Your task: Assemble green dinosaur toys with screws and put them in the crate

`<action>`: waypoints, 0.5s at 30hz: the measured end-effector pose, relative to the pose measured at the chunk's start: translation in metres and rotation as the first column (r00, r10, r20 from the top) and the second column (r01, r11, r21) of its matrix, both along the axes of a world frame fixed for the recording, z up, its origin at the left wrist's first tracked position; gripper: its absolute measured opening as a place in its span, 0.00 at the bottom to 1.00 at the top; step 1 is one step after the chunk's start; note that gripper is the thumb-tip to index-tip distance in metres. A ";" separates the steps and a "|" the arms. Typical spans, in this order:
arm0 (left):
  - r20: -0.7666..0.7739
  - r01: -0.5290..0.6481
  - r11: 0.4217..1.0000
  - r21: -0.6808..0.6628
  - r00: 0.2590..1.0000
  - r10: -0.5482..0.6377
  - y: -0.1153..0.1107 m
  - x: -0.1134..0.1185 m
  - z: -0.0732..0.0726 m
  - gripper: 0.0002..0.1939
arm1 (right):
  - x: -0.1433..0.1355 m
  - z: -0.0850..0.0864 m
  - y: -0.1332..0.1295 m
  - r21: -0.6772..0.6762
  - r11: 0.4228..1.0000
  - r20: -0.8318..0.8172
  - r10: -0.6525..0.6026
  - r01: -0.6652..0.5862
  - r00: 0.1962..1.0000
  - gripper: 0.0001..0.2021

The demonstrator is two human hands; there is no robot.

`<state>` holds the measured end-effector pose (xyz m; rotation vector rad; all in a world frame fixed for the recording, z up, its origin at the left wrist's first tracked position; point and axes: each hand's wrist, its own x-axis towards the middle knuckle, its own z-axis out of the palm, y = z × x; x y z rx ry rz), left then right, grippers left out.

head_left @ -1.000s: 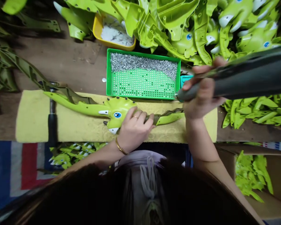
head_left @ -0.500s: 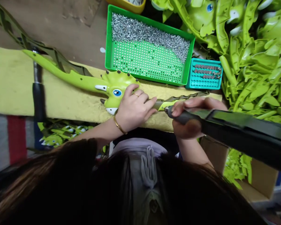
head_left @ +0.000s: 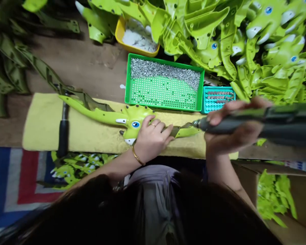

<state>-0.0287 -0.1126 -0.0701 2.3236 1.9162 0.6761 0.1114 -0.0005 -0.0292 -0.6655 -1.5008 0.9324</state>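
A green plastic dinosaur piece (head_left: 97, 116) with a blue eye lies across the yellow cloth (head_left: 46, 129). My left hand (head_left: 151, 139), with a ring and a bracelet, is closed around its neck just right of the head. My right hand (head_left: 232, 129) grips a dark power screwdriver (head_left: 275, 119) that enters from the right. The driver's tip touches or almost touches the right end of the piece, where green and olive parts meet. Beyond the piece's left part, a long olive strip (head_left: 89, 102) runs along its upper edge.
Behind the cloth stand a green tray (head_left: 126, 81) of small screws, a teal tray (head_left: 205, 110) and a yellow tub (head_left: 119, 32). A black-handled hammer (head_left: 63, 136) lies at left. Green parts (head_left: 277, 54) are heaped back right, olive parts (head_left: 12, 64) at left. An open carton (head_left: 303, 197) sits lower right.
The view has shifted, so the work surface appears lower and more of the heaps shows. The driver's tip has moved right and upward along the piece. My left hand keeps its hold.
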 end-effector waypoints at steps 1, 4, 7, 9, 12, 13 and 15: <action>0.001 0.002 1.000 -0.003 1.000 -0.002 0.000 0.000 0.000 0.13 | -0.007 -0.001 0.013 0.055 0.994 -0.132 -0.089 0.097 0.987 0.13; 0.003 0.007 1.000 -0.027 1.000 -0.007 0.000 0.000 0.002 0.13 | -0.024 -0.017 0.044 0.110 0.968 -0.204 -0.202 0.227 0.958 0.13; -0.022 0.006 0.999 -0.036 1.000 -0.007 0.000 0.001 0.003 0.13 | -0.031 -0.034 0.052 0.100 0.964 -0.075 -0.241 0.248 0.968 0.15; -0.034 0.007 0.999 -0.037 0.999 -0.008 0.000 0.001 0.003 0.13 | -0.031 -0.039 0.049 0.079 0.967 -0.076 -0.236 0.242 0.969 0.15; -0.035 0.007 0.999 -0.040 0.999 -0.009 -0.001 0.001 0.004 0.14 | -0.029 -0.036 0.044 0.004 0.976 -0.089 -0.218 0.219 0.972 0.18; -0.034 0.007 0.999 -0.039 0.999 -0.008 -0.001 0.001 0.004 0.14 | -0.029 -0.034 0.043 -0.017 0.979 -0.082 -0.203 0.202 0.976 0.18; -0.031 0.006 0.999 -0.040 0.999 -0.007 -0.001 0.001 0.004 0.13 | -0.027 -0.031 0.043 -0.033 0.986 -0.082 -0.165 0.163 0.983 0.16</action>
